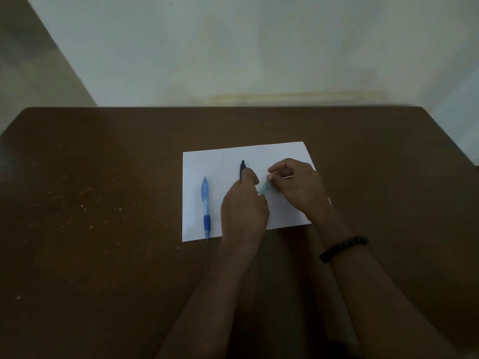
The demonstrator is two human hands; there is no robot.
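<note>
On the brown tabletop [103, 203] I see a white sheet [223, 161], with a blue pen [206, 206] lying at its left. Mid-sheet, the left hand [243, 206] curls round a dark pen [242, 168]. Just beside it, the right hand [295, 185] pinches a pale green piece [264, 189].

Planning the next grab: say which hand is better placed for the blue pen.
Left. The left hand is nearer the blue pen, though it grips a dark pen; the right hand lies farther off, across the paper, pinching a pale thing.
</note>
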